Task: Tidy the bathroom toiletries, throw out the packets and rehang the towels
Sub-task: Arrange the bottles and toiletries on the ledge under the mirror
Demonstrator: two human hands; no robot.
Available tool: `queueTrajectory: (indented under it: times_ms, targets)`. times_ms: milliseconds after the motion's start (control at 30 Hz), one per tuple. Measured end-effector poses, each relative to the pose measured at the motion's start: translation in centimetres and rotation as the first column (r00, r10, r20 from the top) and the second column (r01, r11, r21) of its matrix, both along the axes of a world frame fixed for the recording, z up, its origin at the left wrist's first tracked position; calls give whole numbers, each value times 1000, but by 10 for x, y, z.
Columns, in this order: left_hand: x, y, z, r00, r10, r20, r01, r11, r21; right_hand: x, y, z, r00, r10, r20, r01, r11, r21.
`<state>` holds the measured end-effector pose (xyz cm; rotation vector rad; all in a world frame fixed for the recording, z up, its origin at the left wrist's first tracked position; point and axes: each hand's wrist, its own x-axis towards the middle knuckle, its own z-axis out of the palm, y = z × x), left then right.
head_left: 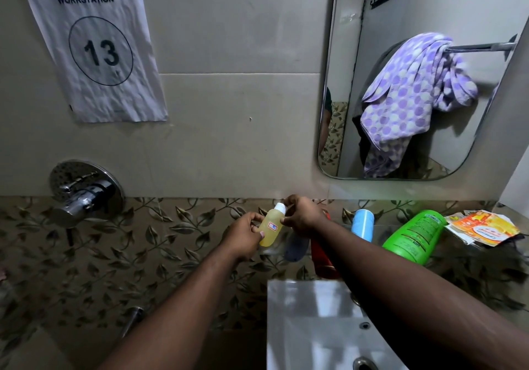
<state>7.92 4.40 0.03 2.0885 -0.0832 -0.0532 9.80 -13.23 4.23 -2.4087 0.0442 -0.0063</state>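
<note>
A small yellow bottle (270,228) with a white cap is held between both hands above the glass shelf. My left hand (243,235) grips its lower body; my right hand (302,215) pinches it near the cap. On the shelf to the right lie a red bottle (322,261), partly hidden by my right arm, a blue bottle (363,225), a green bottle (412,236) on its side, and orange packets (483,228) at the far right. In the mirror (357,83) a purple dotted towel (412,94) hangs bunched on a rail.
A white sink (312,326) sits below the shelf. A chrome shower valve (83,195) juts from the wall at left. A dark object (296,249) lies under my right wrist. A paper sign (94,43) reading 13 hangs upper left.
</note>
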Motion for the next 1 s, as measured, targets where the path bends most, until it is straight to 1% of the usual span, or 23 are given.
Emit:
queueTrajectory:
  times_ms: [167, 267, 367, 433, 500, 567, 633, 667, 800, 867, 1000]
  targets:
    - [0, -5, 2, 997, 80, -23, -81, 996, -41, -2, 2, 1, 1000, 13, -11, -14, 992, -126]
    - [1, -13, -1, 992, 58, -113, -72, 990, -119, -4, 8, 0, 996, 81, -27, -85, 972, -219]
    - [4, -20, 1, 981, 72, -178, -106, 977, -186, -7, 15, -1, 985, 169, -39, -172, 921, -348]
    - [4, -24, 3, 980, 84, -182, -125, 965, -229, -9, 16, 1, 974, 224, -40, -218, 867, -447]
    - [6, -24, 6, 977, 89, -196, -141, 951, -274, -11, 14, 5, 957, 286, -55, -273, 817, -508]
    - [6, -25, 12, 974, 91, -208, -157, 932, -326, -12, 10, 9, 938, 338, -73, -325, 793, -515]
    - [9, -23, 16, 969, 97, -229, -180, 908, -377, -12, 5, 15, 928, 369, -57, -348, 800, -489]
    - [10, -23, 18, 970, 99, -223, -179, 908, -378, -12, 4, 19, 928, 371, -25, -338, 814, -472]
    - [13, -21, 27, 979, 121, -165, -174, 917, -359, -9, 0, 34, 943, 305, 132, -230, 886, -403]
    - [14, -21, 28, 983, 134, -129, -171, 923, -344, -7, 0, 37, 947, 281, 158, -205, 903, -378]
    - [14, -23, 26, 992, 124, -25, -126, 966, -226, -3, -1, 35, 955, 258, 148, -192, 915, -354]
